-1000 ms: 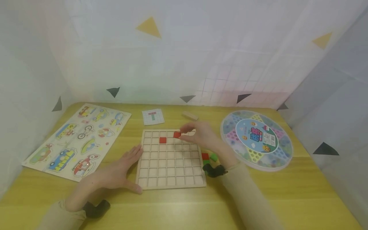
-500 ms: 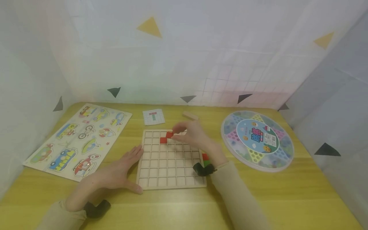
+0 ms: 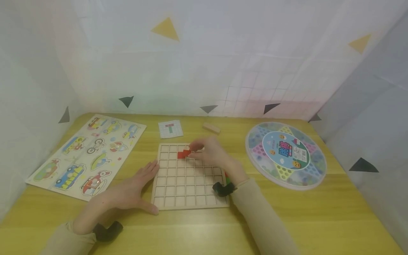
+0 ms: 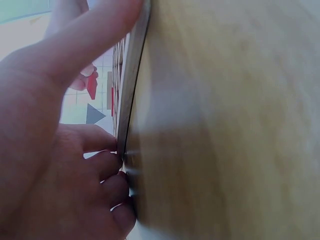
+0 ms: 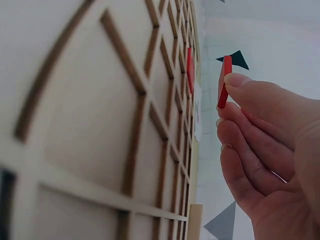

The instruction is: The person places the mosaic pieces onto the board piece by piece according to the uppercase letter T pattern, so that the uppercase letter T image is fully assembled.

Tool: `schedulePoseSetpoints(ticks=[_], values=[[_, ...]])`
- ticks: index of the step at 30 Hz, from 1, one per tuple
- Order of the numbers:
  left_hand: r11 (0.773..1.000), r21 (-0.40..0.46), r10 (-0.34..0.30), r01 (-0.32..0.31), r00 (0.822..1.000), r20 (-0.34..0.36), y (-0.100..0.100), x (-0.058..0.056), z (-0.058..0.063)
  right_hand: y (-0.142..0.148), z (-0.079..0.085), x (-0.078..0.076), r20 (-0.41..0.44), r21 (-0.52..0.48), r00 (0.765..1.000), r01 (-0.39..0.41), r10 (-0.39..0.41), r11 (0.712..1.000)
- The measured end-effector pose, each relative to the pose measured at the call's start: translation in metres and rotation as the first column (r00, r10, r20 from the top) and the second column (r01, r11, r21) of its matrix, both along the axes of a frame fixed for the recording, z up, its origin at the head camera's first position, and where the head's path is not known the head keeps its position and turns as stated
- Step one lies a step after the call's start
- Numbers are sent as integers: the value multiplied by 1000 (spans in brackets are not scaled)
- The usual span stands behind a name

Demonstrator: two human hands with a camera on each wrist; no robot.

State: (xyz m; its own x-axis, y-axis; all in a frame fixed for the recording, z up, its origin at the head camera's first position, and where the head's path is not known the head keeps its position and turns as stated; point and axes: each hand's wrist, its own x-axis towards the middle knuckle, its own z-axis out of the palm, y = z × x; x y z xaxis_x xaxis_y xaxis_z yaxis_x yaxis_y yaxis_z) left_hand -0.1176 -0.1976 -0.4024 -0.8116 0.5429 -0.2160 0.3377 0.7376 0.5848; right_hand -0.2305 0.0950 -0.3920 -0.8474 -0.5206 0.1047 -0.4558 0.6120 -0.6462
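Observation:
A wooden grid board (image 3: 180, 191) lies on the table, with one red square tile (image 3: 180, 155) in a cell of its second row from the back. My right hand (image 3: 211, 154) pinches another red tile (image 5: 224, 82) between thumb and fingers. In the right wrist view this tile is raised off the board; from the head it overlaps the laid tile's right side. My left hand (image 3: 129, 191) rests along the board's left edge, fingers extended, thumb at the near corner. The left wrist view shows the thumb and fingertips against the board's side.
A card with a red and green T pattern (image 3: 170, 129) and a small wooden block (image 3: 211, 128) lie behind the board. Left is a vehicle picture puzzle (image 3: 89, 156); right, a round game box (image 3: 285, 156). Red and green pieces (image 3: 227, 177) are partly hidden by my right wrist.
My right hand has carried the pinched red tile leftward and slightly nearer, from a few cells away to beside the laid red tile. The left hand stays in place.

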Motion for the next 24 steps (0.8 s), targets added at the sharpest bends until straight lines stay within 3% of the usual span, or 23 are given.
schedulePoseSetpoints(ticks=[24], values=[[1000,12,-6,6,1000,-1,1,1,2,6,-13,-4,42,12,999,7,-7,1000]])
